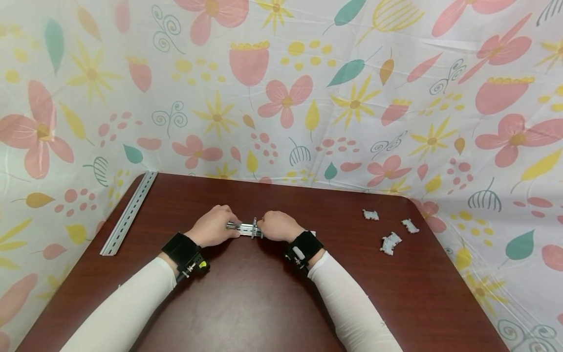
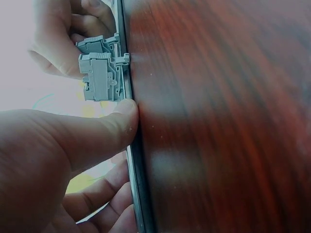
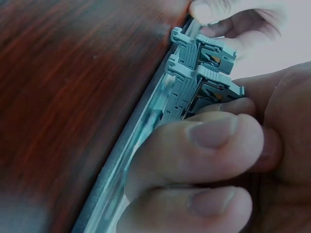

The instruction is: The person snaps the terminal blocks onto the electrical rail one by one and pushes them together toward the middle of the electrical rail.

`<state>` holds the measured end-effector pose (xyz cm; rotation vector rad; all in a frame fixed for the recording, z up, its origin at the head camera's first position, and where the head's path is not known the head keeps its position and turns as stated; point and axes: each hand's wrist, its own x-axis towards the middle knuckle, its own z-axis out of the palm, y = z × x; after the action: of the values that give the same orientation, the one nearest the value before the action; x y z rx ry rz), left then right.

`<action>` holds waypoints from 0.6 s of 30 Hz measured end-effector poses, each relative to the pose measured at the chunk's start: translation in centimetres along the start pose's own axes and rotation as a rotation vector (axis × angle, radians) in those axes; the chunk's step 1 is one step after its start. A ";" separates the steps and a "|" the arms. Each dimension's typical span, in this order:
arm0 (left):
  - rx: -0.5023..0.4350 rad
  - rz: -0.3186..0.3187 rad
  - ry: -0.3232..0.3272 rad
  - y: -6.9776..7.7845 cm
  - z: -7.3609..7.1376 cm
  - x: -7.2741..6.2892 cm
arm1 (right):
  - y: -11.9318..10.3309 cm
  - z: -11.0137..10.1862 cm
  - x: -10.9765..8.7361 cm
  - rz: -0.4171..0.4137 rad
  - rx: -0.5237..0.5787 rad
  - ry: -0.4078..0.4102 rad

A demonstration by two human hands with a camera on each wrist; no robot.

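A short slotted metal DIN rail (image 1: 244, 230) lies across the table in front of me, both hands over it. My left hand (image 1: 214, 226) pinches its left part, thumb on the near edge and fingers behind, as the left wrist view shows. Two grey terminal blocks (image 2: 99, 77) stand upright on the rail, side by side with a small gap. My right hand (image 1: 279, 226) has its fingers curled at the right-hand terminal block (image 3: 182, 92), gripping it from the right. Those fingers hide part of the block and of the rail.
A longer slotted rail (image 1: 129, 215) lies along the table's left edge. Towards the right edge lie several loose grey terminal blocks (image 1: 390, 243). Behind the brown table (image 1: 246, 303) hangs a flower-patterned sheet (image 1: 281, 137).
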<state>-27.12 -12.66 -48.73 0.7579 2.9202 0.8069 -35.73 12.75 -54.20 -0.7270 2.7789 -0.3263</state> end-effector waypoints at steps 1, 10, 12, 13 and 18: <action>-0.001 0.001 0.000 0.0 0.0 0.0 | 0.0 0.1 0.0 0.002 -0.014 0.003; -0.006 0.007 0.004 0.1 0.0 -0.1 | -0.9 0.2 -0.8 -0.016 -0.061 0.000; -0.004 0.012 0.008 0.1 0.0 -0.1 | -1.7 -0.4 -1.6 -0.013 -0.081 0.013; -0.004 0.012 0.008 0.1 0.0 -0.1 | -1.8 -0.4 -1.7 -0.015 -0.089 0.017; -0.002 0.012 0.008 0.1 0.0 0.0 | -1.7 -0.1 -1.5 0.004 -0.081 0.009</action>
<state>-27.10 -12.59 -48.67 0.7740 2.9244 0.8147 -33.78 12.09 -53.38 -0.7406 2.8156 -0.2181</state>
